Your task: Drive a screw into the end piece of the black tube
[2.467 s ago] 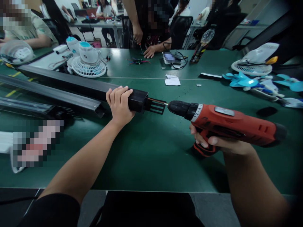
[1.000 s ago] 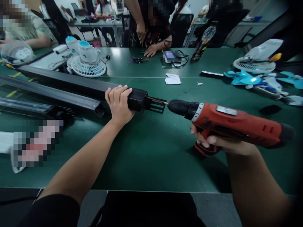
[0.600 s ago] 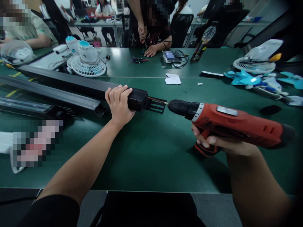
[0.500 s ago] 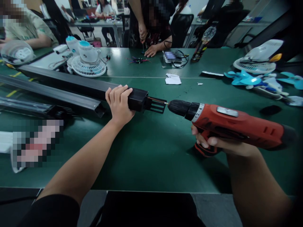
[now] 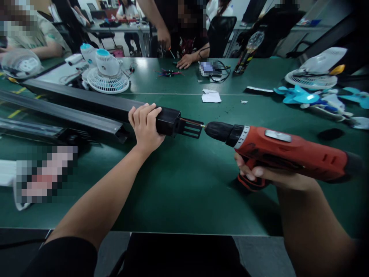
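Observation:
My left hand (image 5: 146,129) is wrapped over the end of a long black metal tube (image 5: 95,99) that lies slantwise on the green table. A slotted black bracket (image 5: 191,129) juts out of the tube's right end. In my right hand (image 5: 253,171) is a red and black cordless drill (image 5: 291,148), its black chuck (image 5: 219,132) pointing left. The short bit in the chuck reaches the bracket's right end beside a thin copper-coloured rod (image 5: 190,121). Whether the bit touches the rod, I cannot tell. My fingers curl round the drill's grip.
More black metal profiles (image 5: 66,111) lie at the left. White fan parts (image 5: 108,79) stand behind them, and blue fan blades (image 5: 298,96) lie at the right. Across the table a person's hand (image 5: 186,60) rests by a screwdriver. A bottle (image 5: 248,54) and paper scraps (image 5: 211,96) are there too.
Both my hands, the drill and the tube stay almost where they were. Across the table, the other person's hand with the screwdriver has shifted left and the screwdriver is now tilted.

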Motion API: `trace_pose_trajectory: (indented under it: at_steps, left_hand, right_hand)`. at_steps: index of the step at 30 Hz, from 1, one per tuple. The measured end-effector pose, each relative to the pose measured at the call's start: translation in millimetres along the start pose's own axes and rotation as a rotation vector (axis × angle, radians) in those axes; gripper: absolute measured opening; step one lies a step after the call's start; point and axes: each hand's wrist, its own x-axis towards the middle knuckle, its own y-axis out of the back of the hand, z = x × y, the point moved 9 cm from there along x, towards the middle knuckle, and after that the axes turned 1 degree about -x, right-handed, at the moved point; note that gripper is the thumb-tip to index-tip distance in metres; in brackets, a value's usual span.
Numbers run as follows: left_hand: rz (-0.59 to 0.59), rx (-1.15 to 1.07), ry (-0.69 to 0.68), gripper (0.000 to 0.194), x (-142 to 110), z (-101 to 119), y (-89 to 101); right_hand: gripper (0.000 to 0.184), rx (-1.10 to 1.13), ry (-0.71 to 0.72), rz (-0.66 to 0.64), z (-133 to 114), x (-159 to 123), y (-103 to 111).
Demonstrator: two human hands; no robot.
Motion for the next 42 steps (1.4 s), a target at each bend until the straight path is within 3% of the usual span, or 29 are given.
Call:
trace_pose_trajectory:
  at_steps: [5,10,14,22,27,33,39,42]
  left_hand:
    - [0.038,0.021,-0.033,0.056,0,3,2.2]
    - [0.028,0.034,-0.038,0.058,-1,2,0.6]
    - [0.044,0.019,-0.054,0.06,-2,2,1.0]
    - [0.059,0.025,-0.071,0.061,-4,0,0.3]
    - [0.06,0.018,-0.06,0.057,-4,-1,0.0]
    - [0.068,0.015,-0.073,0.061,-4,1,1.0]
    - [0.052,0.009,-0.056,0.059,-3,1,1.5]
    - [0.034,0.022,-0.035,0.059,-2,1,1.5]
  right_hand:
    - [0.048,0.1,0.005,-0.073,-4,2,-8]
    - [0.029,-0.002,0.013,0.013,-2,0,0]
    - [0.025,-0.04,-0.005,0.062,2,-2,5]
    - [0.027,-0.033,-0.04,0.091,3,-1,6]
    - [0.038,0.026,-0.046,0.023,5,-1,1]
    - [0.031,0.024,-0.043,0.076,3,1,4]
    - [0.04,0.08,-0.032,-0.017,1,2,-5]
    - [0.032,0.011,-0.047,0.034,2,-1,0]
